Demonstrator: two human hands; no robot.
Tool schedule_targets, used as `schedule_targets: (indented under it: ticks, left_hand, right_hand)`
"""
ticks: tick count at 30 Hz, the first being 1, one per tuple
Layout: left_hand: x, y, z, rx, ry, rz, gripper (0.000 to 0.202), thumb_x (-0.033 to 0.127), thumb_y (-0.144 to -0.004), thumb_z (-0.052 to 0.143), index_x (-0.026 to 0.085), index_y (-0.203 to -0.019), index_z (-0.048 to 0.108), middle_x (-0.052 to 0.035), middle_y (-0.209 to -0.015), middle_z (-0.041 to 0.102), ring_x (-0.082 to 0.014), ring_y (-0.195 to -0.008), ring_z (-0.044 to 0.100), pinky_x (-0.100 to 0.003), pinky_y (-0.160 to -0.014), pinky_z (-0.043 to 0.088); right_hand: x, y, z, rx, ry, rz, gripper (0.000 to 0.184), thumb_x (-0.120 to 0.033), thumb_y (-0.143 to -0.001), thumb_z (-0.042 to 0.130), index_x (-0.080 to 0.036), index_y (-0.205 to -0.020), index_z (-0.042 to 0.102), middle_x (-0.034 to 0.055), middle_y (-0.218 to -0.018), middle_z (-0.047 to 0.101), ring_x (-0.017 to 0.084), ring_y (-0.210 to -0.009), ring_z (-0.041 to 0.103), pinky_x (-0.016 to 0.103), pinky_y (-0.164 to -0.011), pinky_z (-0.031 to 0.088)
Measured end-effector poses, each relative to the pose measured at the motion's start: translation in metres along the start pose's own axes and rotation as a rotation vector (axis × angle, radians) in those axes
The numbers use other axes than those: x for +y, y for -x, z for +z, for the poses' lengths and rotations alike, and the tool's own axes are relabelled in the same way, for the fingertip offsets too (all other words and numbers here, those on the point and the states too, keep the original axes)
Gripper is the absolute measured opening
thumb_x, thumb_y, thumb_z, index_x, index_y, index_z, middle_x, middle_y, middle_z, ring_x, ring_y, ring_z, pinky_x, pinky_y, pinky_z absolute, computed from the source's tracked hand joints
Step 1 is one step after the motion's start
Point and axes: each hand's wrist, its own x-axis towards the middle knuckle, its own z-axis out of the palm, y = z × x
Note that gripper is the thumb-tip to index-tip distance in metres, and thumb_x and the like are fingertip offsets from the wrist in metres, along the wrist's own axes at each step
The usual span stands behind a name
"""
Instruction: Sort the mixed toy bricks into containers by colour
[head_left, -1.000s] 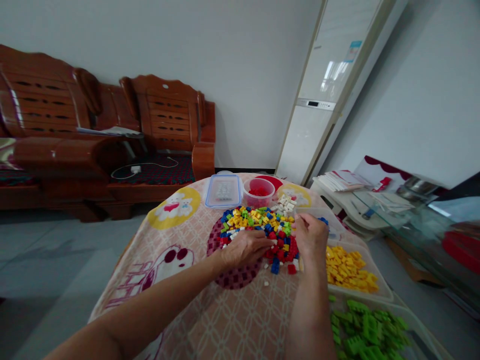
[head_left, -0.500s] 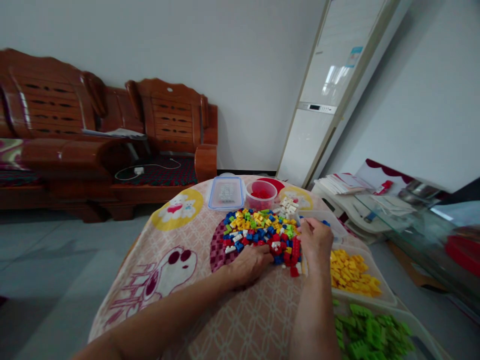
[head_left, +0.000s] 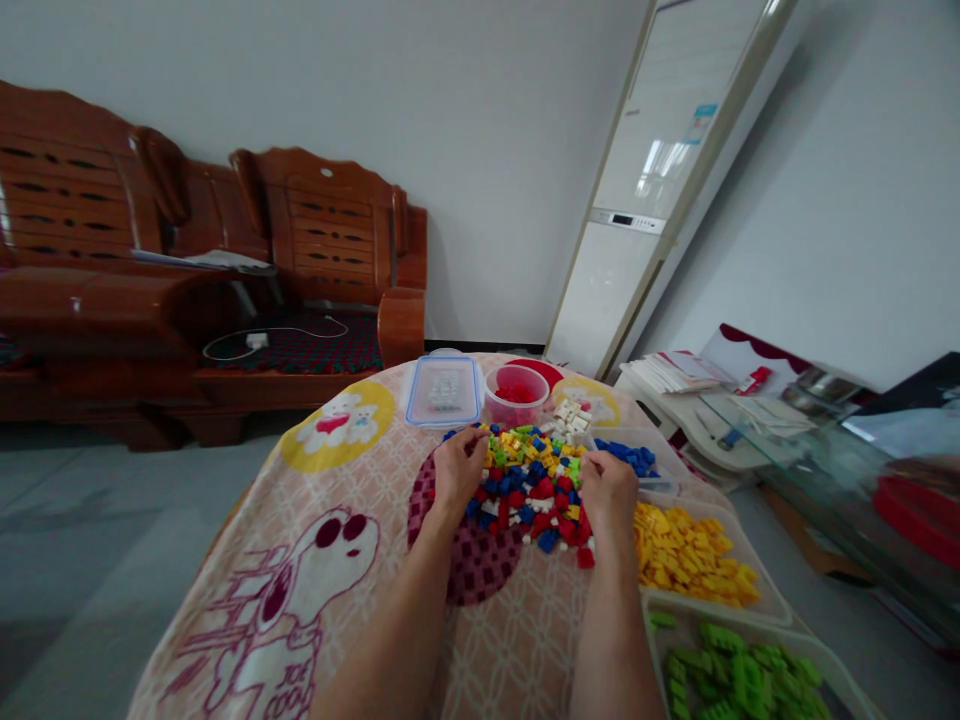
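Note:
A mixed pile of small building blocks (head_left: 529, 490) in red, blue, yellow, green and white lies on the patterned tablecloth. At the pile's left edge is my left hand (head_left: 459, 468), its fingers curled and pressed together. Whatever they hold is hidden or too small to name. My right hand (head_left: 610, 492) is at the right edge, thumb and fingers pinched; I cannot make out anything in them. Blue blocks (head_left: 630, 457) lie in a clear tray just beyond it. Yellow blocks (head_left: 690, 555) and green blocks (head_left: 742, 670) fill clear trays nearer me on the right.
Behind the pile stand a pink round tub (head_left: 517, 413) with red blocks and a clear box (head_left: 444, 392) with a blue rim. White blocks (head_left: 570, 418) form a small heap beside the tub. A glass-topped stand (head_left: 795, 470) borders the table's right side.
My left hand has moved from the pile's near edge up to its far left side. The right hand has drawn slightly back from the blue tray, uncovering more blue blocks. The view has shifted slightly.

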Motion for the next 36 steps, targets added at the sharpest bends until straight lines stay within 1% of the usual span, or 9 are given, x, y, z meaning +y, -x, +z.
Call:
schedule_targets:
  ticks: [3, 8, 15, 21, 25, 28, 30, 32, 36]
  left_hand:
    - [-0.013, -0.002, -0.002, 0.031, 0.043, -0.052, 0.029, 0.032, -0.081, 0.055, 0.016, -0.091, 0.077, -0.0036, -0.076, 0.072, -0.0158, -0.069, 0.063, -0.024, -0.065, 0.047]
    - [-0.016, -0.013, -0.004, 0.094, 0.196, -0.148, 0.032, 0.036, -0.077, 0.057, 0.014, -0.089, 0.077, -0.0028, -0.069, 0.070, -0.0145, -0.062, 0.061, -0.022, -0.056, 0.046]
    - [-0.021, -0.016, 0.002, 0.097, 0.282, -0.272, 0.035, 0.038, -0.074, 0.057, 0.013, -0.090, 0.076, 0.0006, -0.060, 0.064, -0.0097, -0.048, 0.051, -0.020, -0.047, 0.041]
    - [-0.022, -0.017, 0.002, 0.106, 0.224, -0.284, 0.035, 0.039, -0.074, 0.056, 0.013, -0.087, 0.076, 0.0014, -0.053, 0.060, -0.0123, -0.051, 0.054, -0.021, -0.050, 0.042]
    - [-0.020, -0.016, 0.004, 0.105, 0.244, -0.282, 0.034, 0.038, -0.074, 0.056, 0.014, -0.086, 0.076, 0.0021, -0.050, 0.057, -0.0125, -0.050, 0.054, -0.021, -0.050, 0.041]
    - [-0.019, -0.016, 0.004, 0.109, 0.256, -0.287, 0.034, 0.038, -0.074, 0.056, 0.014, -0.086, 0.076, 0.0025, -0.050, 0.057, -0.0119, -0.049, 0.053, -0.021, -0.049, 0.041]
    - [-0.019, -0.016, 0.004, 0.113, 0.257, -0.284, 0.033, 0.038, -0.074, 0.056, 0.013, -0.085, 0.076, 0.0026, -0.050, 0.057, -0.0116, -0.049, 0.052, -0.021, -0.049, 0.040]
    - [-0.020, -0.016, 0.004, 0.110, 0.267, -0.277, 0.032, 0.037, -0.074, 0.057, 0.013, -0.084, 0.076, 0.0025, -0.050, 0.057, -0.0111, -0.048, 0.052, -0.020, -0.048, 0.040]
    - [-0.023, -0.016, 0.005, 0.104, 0.283, -0.269, 0.032, 0.037, -0.074, 0.057, 0.013, -0.085, 0.075, 0.0022, -0.054, 0.060, -0.0097, -0.046, 0.051, -0.020, -0.047, 0.039]
  right_hand:
    - [0.001, 0.003, 0.008, -0.066, 0.001, -0.004, 0.032, -0.031, -0.081, 0.049, -0.019, -0.087, 0.077, 0.0053, -0.068, 0.071, 0.018, -0.064, 0.062, 0.025, -0.060, 0.043]
    - [-0.005, 0.006, 0.014, -0.220, -0.001, -0.055, 0.027, -0.031, -0.082, 0.051, -0.020, -0.080, 0.075, 0.0039, -0.069, 0.071, 0.017, -0.066, 0.062, 0.025, -0.062, 0.042]
    - [-0.015, 0.009, 0.023, -0.246, 0.050, -0.134, 0.021, -0.029, -0.087, 0.056, -0.021, -0.088, 0.076, 0.0048, -0.083, 0.075, 0.017, -0.078, 0.066, 0.025, -0.072, 0.042]
    - [-0.041, 0.022, 0.038, -0.346, 0.354, -0.169, 0.022, -0.036, -0.091, 0.058, -0.024, -0.089, 0.076, 0.0064, -0.084, 0.075, 0.019, -0.080, 0.067, 0.025, -0.067, 0.040]
    - [-0.052, 0.030, 0.045, -0.393, 0.451, -0.188, 0.016, -0.032, -0.088, 0.062, -0.023, -0.091, 0.075, 0.0084, -0.088, 0.075, 0.020, -0.084, 0.068, 0.026, -0.068, 0.041]
    - [-0.051, 0.029, 0.044, -0.387, 0.353, -0.178, 0.014, -0.031, -0.086, 0.063, -0.023, -0.086, 0.075, 0.0067, -0.084, 0.075, 0.019, -0.082, 0.067, 0.025, -0.069, 0.042]
    - [-0.045, 0.024, 0.041, -0.343, 0.186, -0.131, 0.016, -0.031, -0.085, 0.061, -0.023, -0.083, 0.074, 0.0049, -0.078, 0.073, 0.017, -0.075, 0.067, 0.025, -0.068, 0.044]
    - [-0.037, 0.018, 0.038, -0.252, -0.040, -0.058, 0.019, -0.032, -0.082, 0.059, -0.020, -0.085, 0.074, 0.0042, -0.073, 0.072, 0.017, -0.069, 0.066, 0.026, -0.065, 0.046]
    - [-0.015, 0.008, 0.034, 0.009, -0.463, 0.196, 0.036, -0.038, -0.076, 0.059, -0.013, -0.099, 0.069, 0.0035, -0.066, 0.068, 0.019, -0.055, 0.065, 0.028, -0.052, 0.050]
